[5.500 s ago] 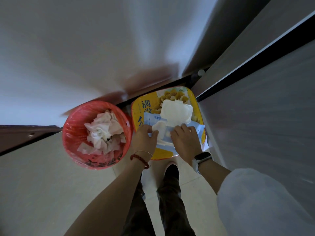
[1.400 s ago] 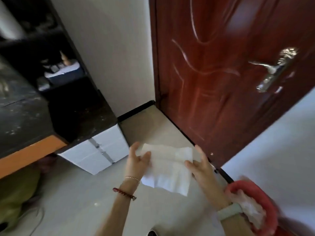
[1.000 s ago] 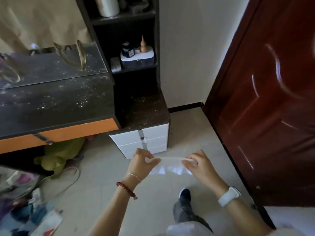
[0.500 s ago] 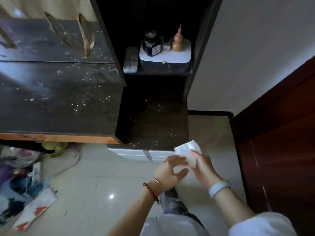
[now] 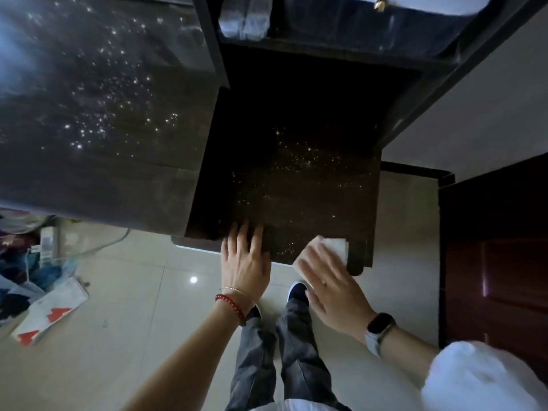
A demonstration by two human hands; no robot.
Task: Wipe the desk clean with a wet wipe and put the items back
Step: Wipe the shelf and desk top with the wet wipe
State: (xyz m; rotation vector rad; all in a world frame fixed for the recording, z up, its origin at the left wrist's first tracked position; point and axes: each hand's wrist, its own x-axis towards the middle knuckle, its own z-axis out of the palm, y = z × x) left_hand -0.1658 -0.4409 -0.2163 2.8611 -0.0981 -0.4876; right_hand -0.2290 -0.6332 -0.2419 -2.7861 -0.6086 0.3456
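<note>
Two hands reach to the near edge of the dark, speckled tabletop (image 5: pixel 296 179). The right hand (image 5: pixel 332 287) lies flat with fingers straight and together, pressing the folded white wipe (image 5: pixel 333 247) down near the tabletop's near right corner; the wipe sticks out beyond the fingertips, on the far side of them, and its near part is hidden under the hand. The left hand (image 5: pixel 244 262) rests just to the left, fingers spread and straight, fingertips on the near edge, apart from the wipe.

Wet wipe (image 5: pixel 332 247) half under the right hand's (image 5: pixel 332 289) fingers; shelf items cropped at top edge
</note>
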